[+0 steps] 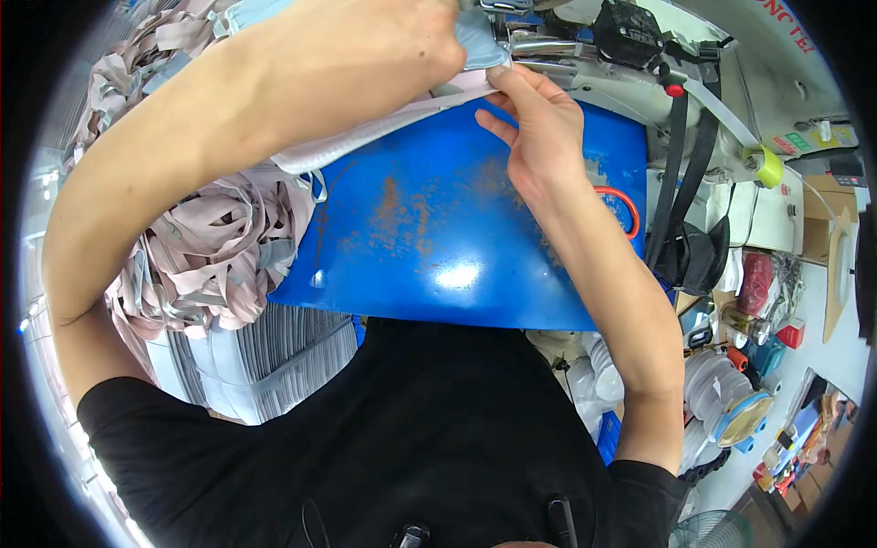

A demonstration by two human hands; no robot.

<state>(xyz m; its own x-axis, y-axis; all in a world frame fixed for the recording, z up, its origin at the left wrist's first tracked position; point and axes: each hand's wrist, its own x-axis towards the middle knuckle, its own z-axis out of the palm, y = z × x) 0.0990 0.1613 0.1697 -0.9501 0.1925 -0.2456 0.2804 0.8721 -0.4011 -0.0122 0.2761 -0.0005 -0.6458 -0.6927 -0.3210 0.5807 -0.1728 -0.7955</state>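
Pinching pink cloth (361, 131) edge w/ R hand (551, 123) by machine (545, 44); L hand (388, 41) over cloth, fingers mostly hidden, can't tell grip; blue tabletop (448, 219) below.

- The pink cloth (365, 131) was a long, pale strip, its near edge whitish and gently curved, its left end rounded.
- It slanted up to the right along the far side of the blue table (438, 219), partly hidden under the left forearm.
- Its right end narrowed to the pinched thumb and finger of the right hand (548, 114).
- The blue cloth (480, 41), smooth and greyish, showed just beside the left hand (393, 36); whether the two were joined could not be seen.
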